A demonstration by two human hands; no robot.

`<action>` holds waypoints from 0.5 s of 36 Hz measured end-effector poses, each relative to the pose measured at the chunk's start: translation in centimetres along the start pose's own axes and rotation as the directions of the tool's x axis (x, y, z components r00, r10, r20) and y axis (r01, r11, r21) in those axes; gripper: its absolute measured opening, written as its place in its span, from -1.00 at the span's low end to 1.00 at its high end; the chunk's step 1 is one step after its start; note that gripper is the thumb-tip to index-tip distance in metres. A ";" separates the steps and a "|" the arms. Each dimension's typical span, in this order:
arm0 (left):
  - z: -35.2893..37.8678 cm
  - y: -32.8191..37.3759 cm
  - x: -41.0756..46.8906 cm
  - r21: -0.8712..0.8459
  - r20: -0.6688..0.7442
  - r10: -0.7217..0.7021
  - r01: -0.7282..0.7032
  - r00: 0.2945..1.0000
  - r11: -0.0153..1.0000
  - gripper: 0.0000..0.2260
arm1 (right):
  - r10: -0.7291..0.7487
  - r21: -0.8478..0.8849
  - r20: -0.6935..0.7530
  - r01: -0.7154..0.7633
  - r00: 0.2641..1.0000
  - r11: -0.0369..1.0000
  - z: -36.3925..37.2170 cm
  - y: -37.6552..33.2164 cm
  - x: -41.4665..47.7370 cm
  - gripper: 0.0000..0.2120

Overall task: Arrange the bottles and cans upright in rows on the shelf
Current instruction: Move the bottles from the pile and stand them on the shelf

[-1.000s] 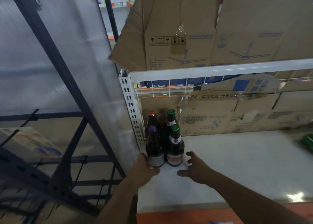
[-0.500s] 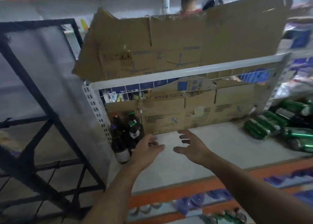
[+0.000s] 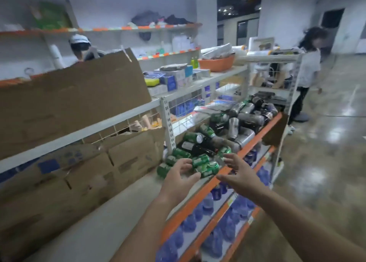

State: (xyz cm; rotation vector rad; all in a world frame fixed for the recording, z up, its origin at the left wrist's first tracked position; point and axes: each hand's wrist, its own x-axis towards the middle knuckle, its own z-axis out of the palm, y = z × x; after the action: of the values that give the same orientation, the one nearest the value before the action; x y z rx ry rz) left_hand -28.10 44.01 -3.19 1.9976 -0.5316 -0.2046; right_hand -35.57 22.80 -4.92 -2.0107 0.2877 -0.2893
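A heap of green cans [image 3: 206, 165] and dark bottles [image 3: 198, 148] lies on its side on the white shelf [image 3: 111, 220] with an orange front edge, reaching back to silver and black cans [image 3: 243, 119]. My left hand [image 3: 179, 175] hovers just in front of the nearest green cans, fingers loosely curled and holding nothing. My right hand [image 3: 240, 174] is beside it to the right, fingers spread over the shelf's front edge, also empty. The upright bottles at the shelf's left end are out of view.
Brown cardboard boxes [image 3: 83, 174] line the back of the shelf on the left. Blue bottles [image 3: 208, 212] fill the lower shelves. A white upright post [image 3: 168, 127] divides the bays. A person [image 3: 309, 69] stands at the far end of the aisle; another is behind the cardboard.
My view has swung right from the upright bottles to the heap of lying cans. Both hands have left the bottles and moved right, empty, up to the nearest green cans.
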 end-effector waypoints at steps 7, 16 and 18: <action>5.6 1.6 7.8 -0.012 0.083 0.069 -0.068 0.994 0.998 -0.65 | 0.069 -0.026 -0.103 -0.072 0.992 0.997 -6.2 4.4 3.8 -0.38; 9.2 2.5 19.6 -0.066 0.145 0.134 -0.126 0.980 0.990 -0.71 | 0.116 -0.073 -0.185 -0.131 0.976 0.989 -9.9 6.4 13.8 -0.28; 10.3 2.8 22.6 -0.061 0.170 0.150 -0.141 0.974 0.988 -0.69 | 0.136 -0.084 -0.207 -0.156 0.969 0.984 -11.0 6.6 16.0 -0.29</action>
State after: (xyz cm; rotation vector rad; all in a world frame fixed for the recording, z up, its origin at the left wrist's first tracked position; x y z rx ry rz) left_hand -12.54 24.43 -3.67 1.8944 -0.7752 -0.3005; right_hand -24.60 5.45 -4.84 -2.0487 0.5852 -0.3915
